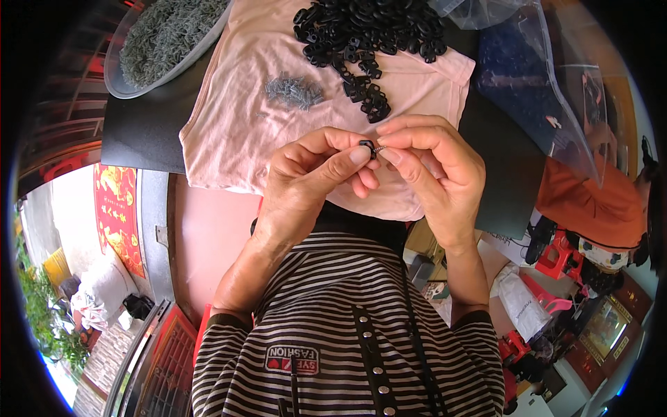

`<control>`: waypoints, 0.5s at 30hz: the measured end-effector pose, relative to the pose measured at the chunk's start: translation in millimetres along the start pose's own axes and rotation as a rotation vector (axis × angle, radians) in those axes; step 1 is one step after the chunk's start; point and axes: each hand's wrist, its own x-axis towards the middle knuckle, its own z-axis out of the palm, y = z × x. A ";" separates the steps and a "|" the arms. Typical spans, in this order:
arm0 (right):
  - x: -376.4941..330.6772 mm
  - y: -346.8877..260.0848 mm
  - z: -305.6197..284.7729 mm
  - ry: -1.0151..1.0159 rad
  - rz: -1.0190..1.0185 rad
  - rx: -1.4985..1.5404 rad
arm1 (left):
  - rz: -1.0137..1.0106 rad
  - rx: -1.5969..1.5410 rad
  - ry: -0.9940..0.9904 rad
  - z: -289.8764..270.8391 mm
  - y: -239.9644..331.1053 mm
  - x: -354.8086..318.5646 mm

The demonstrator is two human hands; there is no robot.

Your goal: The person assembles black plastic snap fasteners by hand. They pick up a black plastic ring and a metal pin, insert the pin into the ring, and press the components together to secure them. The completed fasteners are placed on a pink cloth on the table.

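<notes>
The striped shirt (347, 333) of the person fills the frame at 6 o'clock, nearest the camera. Above it, both hands meet at centre. The left hand (306, 184) pinches 1 small black clip (367, 146) between thumb and forefinger. The right hand (434, 167), fingers pressed together, holds a small metal spring (379, 148) against that clip.

Supply stock lies on the pink cloth (229, 132): a loose pile of black clips (368, 35) at 12 o'clock, a small heap of grey springs (294, 91) at 11 o'clock, and a bowl (118, 87) of further grey springs at 10 o'clock.

Judgement on progress: 1 unit is in assembly, spring not yet visibly seated. Finished units cannot be told apart from the stock, and a large quantity of parts remains.
</notes>
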 end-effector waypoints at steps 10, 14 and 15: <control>-6.9 -0.2 8.1 0.068 -0.074 -0.249 | 0.037 0.066 0.037 1.1 -10.0 3.8; -6.3 1.8 5.2 0.060 0.075 -0.099 | 0.025 0.015 0.038 1.1 -13.4 6.3; -7.2 1.4 4.0 0.061 0.126 -0.010 | 0.024 -0.005 0.044 1.2 -13.5 5.9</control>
